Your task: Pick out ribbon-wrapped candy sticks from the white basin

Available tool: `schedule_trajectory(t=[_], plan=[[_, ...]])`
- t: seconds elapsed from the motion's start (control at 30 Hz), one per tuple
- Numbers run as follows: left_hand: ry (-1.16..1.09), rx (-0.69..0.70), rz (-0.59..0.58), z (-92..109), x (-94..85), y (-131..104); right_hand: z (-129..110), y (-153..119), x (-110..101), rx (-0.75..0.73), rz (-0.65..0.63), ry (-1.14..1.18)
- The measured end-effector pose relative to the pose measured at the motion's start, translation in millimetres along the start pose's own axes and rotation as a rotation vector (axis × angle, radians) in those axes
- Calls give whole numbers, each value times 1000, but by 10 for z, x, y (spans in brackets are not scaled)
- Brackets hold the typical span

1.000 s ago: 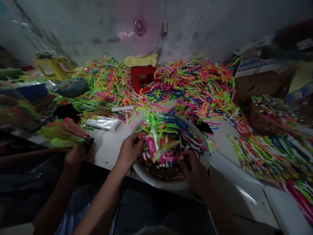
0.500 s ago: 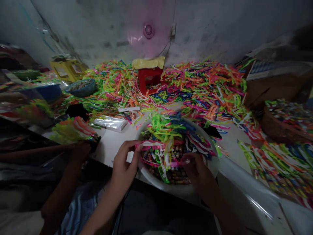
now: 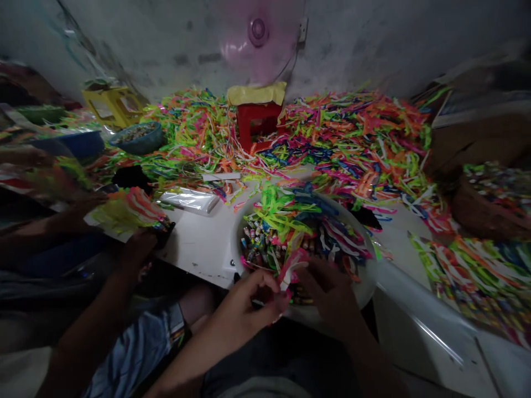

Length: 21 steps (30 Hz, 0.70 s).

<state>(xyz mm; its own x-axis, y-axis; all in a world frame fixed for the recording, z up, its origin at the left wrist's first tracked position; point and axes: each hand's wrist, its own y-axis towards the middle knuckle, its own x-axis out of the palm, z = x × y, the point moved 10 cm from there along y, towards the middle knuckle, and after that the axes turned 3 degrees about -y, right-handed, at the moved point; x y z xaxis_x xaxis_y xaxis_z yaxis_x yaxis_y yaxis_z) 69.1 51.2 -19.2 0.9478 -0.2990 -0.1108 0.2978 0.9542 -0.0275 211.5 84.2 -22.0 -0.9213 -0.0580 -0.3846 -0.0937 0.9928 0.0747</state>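
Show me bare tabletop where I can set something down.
One bare patch of table lies between the clear packet and the basin. Another shows between the basin and the strip row at right. The back is crowded: heaped strips flank the red stool.

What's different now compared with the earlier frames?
The left hand has moved rightward from the left rim of the basin and nearer the camera, beside the right hand, holding a pink-and-white strip. Whether the right hand grips it is unclear. The basin and red stool stayed put.
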Motion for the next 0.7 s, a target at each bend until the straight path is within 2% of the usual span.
schedule_trajectory(t=[0.1, 0.2, 0.33, 0.43, 0.7], plan=[[-284, -19, -2, -45, 46, 155, -152, 10, 100, -87, -85, -45], [-525, -47, 45, -114, -18, 345, -171, -30, 109, -107, -94, -19], [-698, -147, 227, -292, -181, 455, 6, -144, 93, -2, -49, 24], [-738, -183, 326, -366, -240, 436, 90, -209, 109, 19, -18, 62], [-716, -210, 353, -388, -240, 399, 64, -217, 164, -148, 35, -202]])
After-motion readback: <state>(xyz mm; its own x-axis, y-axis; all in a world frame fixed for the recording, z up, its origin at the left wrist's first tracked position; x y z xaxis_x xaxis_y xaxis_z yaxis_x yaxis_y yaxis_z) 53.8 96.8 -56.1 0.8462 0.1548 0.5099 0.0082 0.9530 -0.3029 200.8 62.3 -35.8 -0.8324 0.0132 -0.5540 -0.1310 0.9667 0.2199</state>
